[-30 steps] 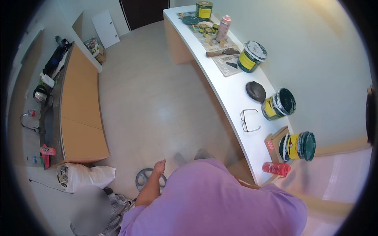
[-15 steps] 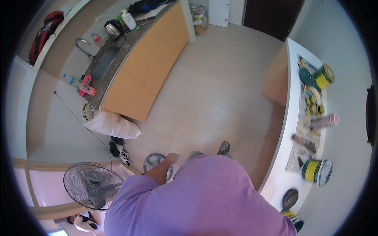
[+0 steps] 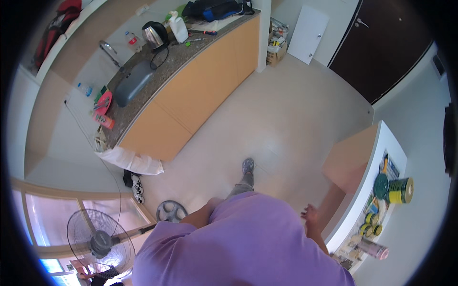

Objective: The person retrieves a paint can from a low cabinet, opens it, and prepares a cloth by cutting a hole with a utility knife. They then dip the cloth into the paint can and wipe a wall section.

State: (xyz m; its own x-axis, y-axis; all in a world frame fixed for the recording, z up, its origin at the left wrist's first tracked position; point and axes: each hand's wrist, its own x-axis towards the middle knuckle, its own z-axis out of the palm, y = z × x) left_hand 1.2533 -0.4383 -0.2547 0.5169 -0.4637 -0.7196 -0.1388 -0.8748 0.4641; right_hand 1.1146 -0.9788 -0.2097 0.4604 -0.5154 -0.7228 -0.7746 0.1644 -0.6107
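Observation:
My right hand [image 3: 310, 213] hangs beside the white table [image 3: 356, 199], its fingers apart and nothing visible in them. Close to my shirt front is my left hand [image 3: 215, 203]; its fingers are hidden or blurred against my body. The nearest thing to my left arm is the round grey base [image 3: 172, 210] of the standing fan [image 3: 101, 244]. On the table lie a large yellow-and-green can [image 3: 400, 190], a dark green round lid [image 3: 380, 186], small yellow-banded cans [image 3: 371, 218] and a pink cylinder [image 3: 373, 249].
Along the left runs a counter [image 3: 179, 64] with a sink [image 3: 133, 83], a kettle [image 3: 155, 35] and a white bottle [image 3: 178, 27]. A white sack [image 3: 131, 160] and shoes [image 3: 137, 187] lie below its near end. A dark door [image 3: 381, 45] stands at the far right.
I have stepped forward and the view has turned, so the far door and counter show more fully. My right hand has come into view beside the table. The near table items have left view.

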